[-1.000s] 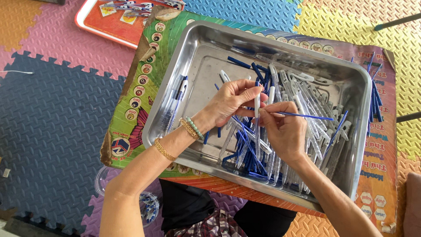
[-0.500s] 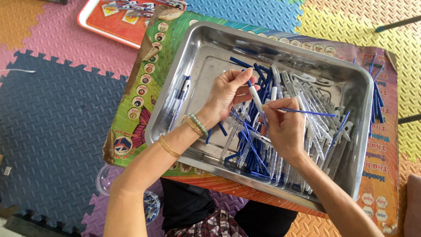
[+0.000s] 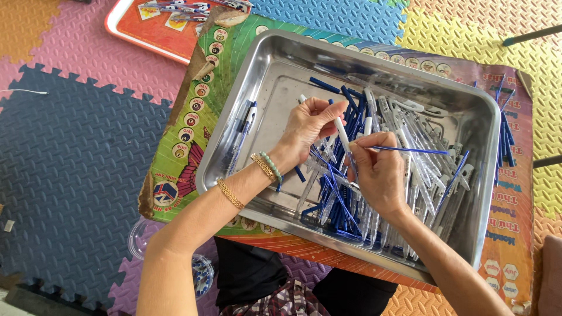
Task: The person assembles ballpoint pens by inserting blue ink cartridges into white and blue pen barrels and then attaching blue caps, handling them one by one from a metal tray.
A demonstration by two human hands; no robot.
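A white pen barrel (image 3: 342, 133) is pinched in the left hand (image 3: 309, 126), fingers closed round it, held tilted above the steel tray (image 3: 275, 70). A thin blue refill (image 3: 410, 150) is gripped between thumb and fingertips of the right hand (image 3: 379, 172), closed, its near end brought right to the barrel's lower end. Compared with a second ago the barrel has been tipped from near upright to a slant and the refill tip drawn closer in, so the two parts are now lined up end to end; whether the tip is already inside cannot be told. Both hands are kept over the pile of clear barrels and blue refills (image 3: 404, 175) filling the tray's right half. One assembled pen (image 3: 243, 131) is lying alone at the tray's left wall. More loose refills (image 3: 504, 131) are lying outside the right rim on the printed board (image 3: 193, 117). A red tray (image 3: 152, 29) is at the top left, well apart. Nothing is seen between the hands
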